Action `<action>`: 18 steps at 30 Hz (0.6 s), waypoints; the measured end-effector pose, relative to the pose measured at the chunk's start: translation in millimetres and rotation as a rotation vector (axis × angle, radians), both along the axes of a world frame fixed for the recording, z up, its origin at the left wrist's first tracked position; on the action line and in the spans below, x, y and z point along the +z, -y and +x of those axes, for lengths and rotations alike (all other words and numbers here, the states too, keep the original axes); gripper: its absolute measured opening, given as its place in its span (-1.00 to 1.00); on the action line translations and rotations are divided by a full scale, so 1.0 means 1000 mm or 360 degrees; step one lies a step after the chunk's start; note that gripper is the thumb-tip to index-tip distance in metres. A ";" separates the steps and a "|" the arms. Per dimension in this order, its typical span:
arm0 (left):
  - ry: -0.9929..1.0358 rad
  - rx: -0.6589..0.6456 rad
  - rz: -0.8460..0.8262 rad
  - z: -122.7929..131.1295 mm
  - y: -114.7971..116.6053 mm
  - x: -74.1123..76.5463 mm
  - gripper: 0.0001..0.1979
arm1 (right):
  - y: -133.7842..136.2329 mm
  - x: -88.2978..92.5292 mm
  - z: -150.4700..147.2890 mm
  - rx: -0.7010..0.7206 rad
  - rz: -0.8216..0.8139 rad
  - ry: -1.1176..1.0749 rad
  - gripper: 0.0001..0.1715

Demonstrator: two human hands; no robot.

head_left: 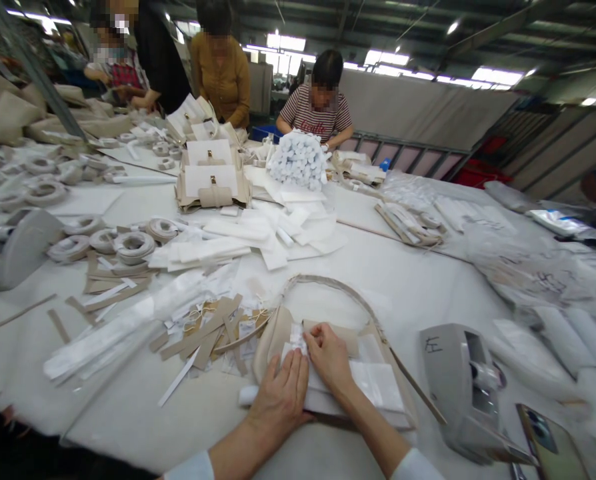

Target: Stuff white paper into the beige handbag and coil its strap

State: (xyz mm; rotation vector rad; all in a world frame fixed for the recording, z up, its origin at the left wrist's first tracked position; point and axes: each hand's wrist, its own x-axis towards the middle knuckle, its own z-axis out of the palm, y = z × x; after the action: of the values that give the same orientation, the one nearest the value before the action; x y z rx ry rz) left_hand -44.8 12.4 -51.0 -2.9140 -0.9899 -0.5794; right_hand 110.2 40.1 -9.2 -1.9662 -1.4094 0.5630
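A beige handbag (pixel 268 347) lies on the table in front of me, its long strap (pixel 348 287) arching away from me and to the right. My left hand (pixel 284 387) rests flat over the bag's near left part, fingers stretched out. Beside it, my right hand (pixel 331 357) is closed in a pinch at the edge of a small white slip (pixel 297 335) on the bag. White padding sheets (pixel 378 385) cover the bag's right side. From under its left edge pokes a white roll (pixel 248 396). What lies beneath my palms is hidden.
Tape dispensers stand right (pixel 445 380) and left (pixel 21 250); a phone (pixel 553 440) lies at lower right. Beige strips (pixel 211 337), coiled straps (pixel 134 247) and white foam sheets (pixel 273 233) spread leftward. Finished-looking bags (pixel 213 183) and several people are farther back. Plastic bags (pixel 528 267) line the right.
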 end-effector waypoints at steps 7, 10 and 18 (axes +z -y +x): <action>0.0090 0.0010 0.0146 0.000 -0.001 -0.006 -0.35 | 0.029 0.008 0.000 0.0559 0.0281 0.0489 -0.69; 0.0109 0.0036 0.0188 0.001 -0.001 -0.006 -0.43 | 0.033 0.008 -0.004 0.0660 0.0163 0.0801 -0.70; 0.0126 0.0055 0.0209 0.001 -0.002 -0.002 -0.43 | 0.015 0.013 -0.012 0.0613 -0.0191 0.1157 -0.59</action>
State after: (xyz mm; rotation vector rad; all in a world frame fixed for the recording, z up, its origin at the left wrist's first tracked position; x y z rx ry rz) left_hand -43.8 14.8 -53.2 -2.7741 -0.9683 -0.7340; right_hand 98.6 24.8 3.7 -2.1054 -2.2712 0.0728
